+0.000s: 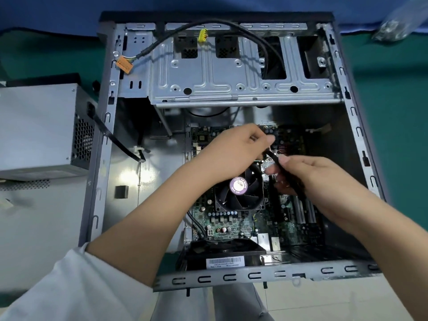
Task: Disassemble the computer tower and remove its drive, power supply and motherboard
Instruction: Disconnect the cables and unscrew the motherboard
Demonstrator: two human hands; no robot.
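The computer tower (222, 144) lies open on the tabletop (393, 89), its motherboard (234, 221) still seated inside under the black fan (239, 188). My left hand (234, 147) and right hand (310, 177) both pinch one black cable (273, 157) just above the board. The power supply (39, 130) sits out on the tabletop, left of the case.
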